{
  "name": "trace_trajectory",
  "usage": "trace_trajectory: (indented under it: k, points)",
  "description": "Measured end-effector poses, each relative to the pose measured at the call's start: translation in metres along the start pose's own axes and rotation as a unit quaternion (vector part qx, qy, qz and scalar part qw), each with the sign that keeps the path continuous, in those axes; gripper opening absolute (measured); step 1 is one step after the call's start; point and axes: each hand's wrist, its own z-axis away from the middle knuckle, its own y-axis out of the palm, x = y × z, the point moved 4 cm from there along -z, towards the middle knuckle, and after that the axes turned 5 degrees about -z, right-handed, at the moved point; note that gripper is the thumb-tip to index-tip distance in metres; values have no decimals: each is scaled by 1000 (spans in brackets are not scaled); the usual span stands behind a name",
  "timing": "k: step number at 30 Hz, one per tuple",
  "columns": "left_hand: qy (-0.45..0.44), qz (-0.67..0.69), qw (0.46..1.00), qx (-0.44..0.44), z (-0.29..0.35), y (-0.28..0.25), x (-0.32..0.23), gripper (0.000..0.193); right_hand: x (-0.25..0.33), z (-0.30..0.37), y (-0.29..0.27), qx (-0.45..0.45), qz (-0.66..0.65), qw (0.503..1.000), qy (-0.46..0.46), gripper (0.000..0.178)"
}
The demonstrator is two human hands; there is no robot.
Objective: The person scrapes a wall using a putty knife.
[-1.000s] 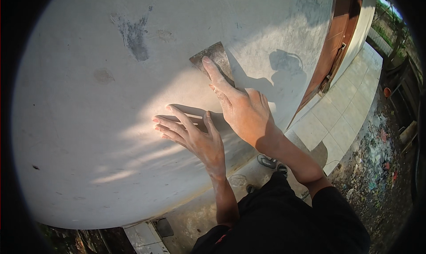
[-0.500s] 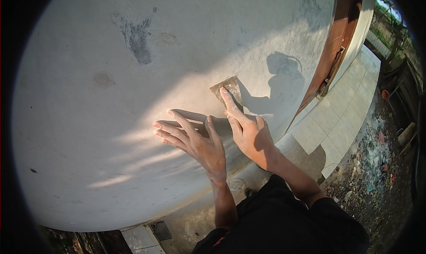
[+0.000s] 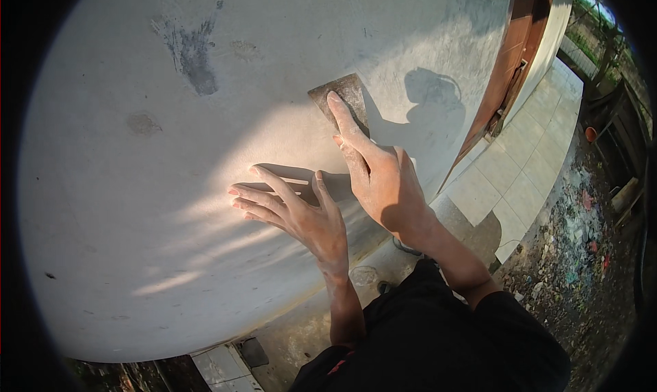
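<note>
My right hand (image 3: 389,180) grips a putty knife (image 3: 351,93) with a broad, dull, stained blade. Its index finger lies stretched along the blade, which rests against a pale plastered wall (image 3: 130,207). The handle is hidden inside the fist. Lower and to the left, my left hand (image 3: 304,217) is spread over the same wall with nothing in it, its fingertips at the surface. Whitish dust coats the fingers of both hands. Sunlight falls across the wall around them, with shadows of my hands and head.
Dark scuffs (image 3: 195,56) mark the upper wall. At the right stands a brown door frame (image 3: 503,70), beside a strip of pale floor tiles (image 3: 527,159). Farther right lies rubble-strewn ground (image 3: 568,255) with a small orange pot (image 3: 590,134).
My right hand has slid the putty knife up the wall and slightly left. The left hand stays spread in nearly the same spot.
</note>
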Motion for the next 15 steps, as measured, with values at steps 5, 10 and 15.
trace_trajectory:
  k: [5, 10, 15]
  points:
    - [-5, 7, 1000, 7, -1, 5, 4, 88, -35, 22, 30, -65, 44, 982, -172, 59]
    - [-9, 6, 1000, -6, -6, 4, 1, 88, -32, 20, 33, -3, -9, 998, -56, 51]
    - [-12, 16, 1000, 0, -6, 5, 4, 88, -22, 4, 34, -26, -29, 994, -100, 53]
